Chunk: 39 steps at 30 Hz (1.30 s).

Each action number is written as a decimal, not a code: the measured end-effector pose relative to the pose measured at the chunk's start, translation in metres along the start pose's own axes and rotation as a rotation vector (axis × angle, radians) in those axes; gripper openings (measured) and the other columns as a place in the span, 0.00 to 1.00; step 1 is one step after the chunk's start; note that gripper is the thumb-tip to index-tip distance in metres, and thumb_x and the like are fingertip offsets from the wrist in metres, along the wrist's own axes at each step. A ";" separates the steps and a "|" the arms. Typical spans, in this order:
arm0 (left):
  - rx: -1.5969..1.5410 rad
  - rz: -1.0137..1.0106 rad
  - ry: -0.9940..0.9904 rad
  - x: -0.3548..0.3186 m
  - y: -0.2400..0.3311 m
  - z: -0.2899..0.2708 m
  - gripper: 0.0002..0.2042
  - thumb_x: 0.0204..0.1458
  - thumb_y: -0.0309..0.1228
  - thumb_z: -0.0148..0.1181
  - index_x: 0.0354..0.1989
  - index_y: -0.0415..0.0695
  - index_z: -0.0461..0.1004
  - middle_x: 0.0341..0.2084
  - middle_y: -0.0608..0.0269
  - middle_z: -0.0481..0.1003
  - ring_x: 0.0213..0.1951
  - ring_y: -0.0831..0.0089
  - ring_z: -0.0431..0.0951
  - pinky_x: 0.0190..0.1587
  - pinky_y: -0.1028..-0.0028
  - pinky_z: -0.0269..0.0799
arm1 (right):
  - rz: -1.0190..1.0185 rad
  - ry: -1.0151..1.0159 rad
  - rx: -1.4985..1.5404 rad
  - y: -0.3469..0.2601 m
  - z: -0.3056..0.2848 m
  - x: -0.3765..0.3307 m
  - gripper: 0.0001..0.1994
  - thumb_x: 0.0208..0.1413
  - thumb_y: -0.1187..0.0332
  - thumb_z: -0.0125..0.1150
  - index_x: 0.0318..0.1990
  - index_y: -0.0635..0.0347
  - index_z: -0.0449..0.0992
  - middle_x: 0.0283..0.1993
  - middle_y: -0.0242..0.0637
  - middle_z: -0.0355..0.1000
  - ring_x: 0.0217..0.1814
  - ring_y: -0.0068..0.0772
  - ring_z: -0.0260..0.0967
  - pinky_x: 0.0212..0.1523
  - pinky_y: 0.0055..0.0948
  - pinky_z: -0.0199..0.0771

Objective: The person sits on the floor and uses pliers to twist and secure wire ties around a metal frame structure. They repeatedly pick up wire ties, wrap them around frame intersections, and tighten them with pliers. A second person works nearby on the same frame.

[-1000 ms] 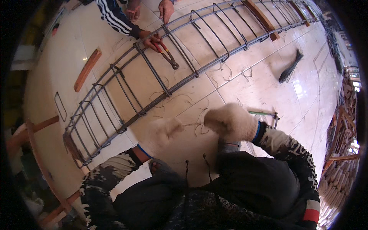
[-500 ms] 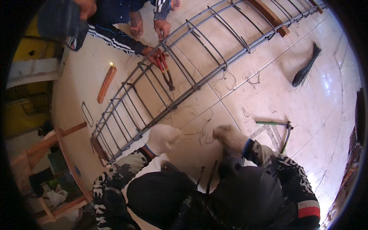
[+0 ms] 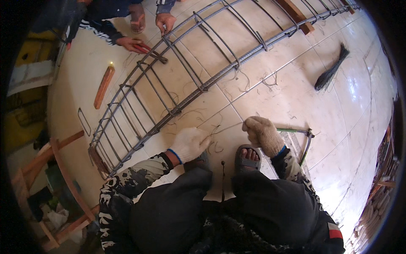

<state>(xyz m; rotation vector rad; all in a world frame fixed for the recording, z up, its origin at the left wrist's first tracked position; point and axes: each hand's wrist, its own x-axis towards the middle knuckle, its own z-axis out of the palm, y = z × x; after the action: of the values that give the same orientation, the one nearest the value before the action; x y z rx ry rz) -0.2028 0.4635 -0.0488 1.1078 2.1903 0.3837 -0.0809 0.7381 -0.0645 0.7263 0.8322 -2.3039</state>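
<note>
A thin tie wire (image 3: 228,127) stretches between my two hands above the tiled floor. My left hand (image 3: 189,144), in a white knit glove, is closed with its fingertips pinching one end. The other end meets my right hand (image 3: 263,133), whose gloved fingers are curled shut around it. Just beyond my hands lies a long rebar cage (image 3: 186,103), running from near left to far right with stirrups along it. Across the cage, a co-worker's hand (image 3: 132,44) holds red-handled pincers (image 3: 157,55) with their jaws at a bar. That person's other hand (image 3: 165,22) touches the cage's far bar.
Beside my right hand lies a green-handled tool (image 3: 292,130). A bundle of dark tie wire (image 3: 332,70) rests at far right. Wire scraps (image 3: 270,79) litter the tiles. Wooden blocks (image 3: 104,86) and a wire stirrup (image 3: 84,121) lie at left, near a timber frame (image 3: 69,178).
My right hand has come to rest nearer the cage, and the wire between my hands now shows clearly. The co-worker's pincers have swung up to the cage's bar. The whole view has shifted slightly.
</note>
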 end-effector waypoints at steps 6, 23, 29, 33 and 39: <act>-0.400 -0.015 0.149 0.031 0.058 0.022 0.17 0.66 0.45 0.57 0.43 0.40 0.78 0.32 0.44 0.81 0.39 0.48 0.83 0.44 0.53 0.76 | -0.323 0.064 -0.798 -0.005 -0.007 -0.016 0.15 0.72 0.62 0.50 0.41 0.62 0.79 0.28 0.29 0.70 0.28 0.19 0.69 0.27 0.21 0.69; -1.621 -0.540 0.845 -0.014 -0.020 0.078 0.12 0.75 0.38 0.51 0.38 0.45 0.69 0.34 0.71 0.68 0.36 0.83 0.66 0.39 0.81 0.68 | 0.150 1.874 -0.827 0.067 -0.136 -0.029 0.58 0.40 0.36 0.80 0.72 0.67 0.61 0.65 0.59 0.69 0.69 0.60 0.65 0.68 0.50 0.69; -1.412 -0.495 0.844 -0.014 -0.020 0.069 0.11 0.74 0.35 0.52 0.40 0.43 0.70 0.33 0.70 0.67 0.39 0.80 0.69 0.44 0.80 0.71 | -0.418 1.750 -1.007 0.103 -0.134 -0.022 0.46 0.48 0.51 0.80 0.70 0.68 0.66 0.60 0.57 0.73 0.62 0.60 0.72 0.64 0.51 0.72; -0.755 -0.423 1.198 0.003 -0.051 0.093 0.09 0.73 0.33 0.51 0.41 0.42 0.70 0.33 0.69 0.66 0.39 0.79 0.70 0.44 0.79 0.71 | -0.287 1.765 -1.180 0.143 -0.094 -0.026 0.45 0.48 0.57 0.80 0.70 0.69 0.64 0.54 0.58 0.76 0.58 0.56 0.75 0.60 0.47 0.75; -1.571 -0.458 1.091 0.004 -0.088 0.017 0.11 0.73 0.32 0.48 0.40 0.39 0.69 0.34 0.66 0.70 0.35 0.76 0.71 0.41 0.76 0.71 | -0.353 1.442 -0.654 0.153 -0.113 -0.037 0.38 0.45 0.70 0.71 0.67 0.70 0.67 0.43 0.40 0.76 0.45 0.36 0.77 0.43 0.35 0.80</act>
<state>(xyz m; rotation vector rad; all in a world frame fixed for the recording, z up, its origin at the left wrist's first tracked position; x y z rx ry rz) -0.2472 0.4133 -0.1082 -0.6196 1.7590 2.2681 0.0789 0.7309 -0.1730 1.9917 2.2734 -1.2191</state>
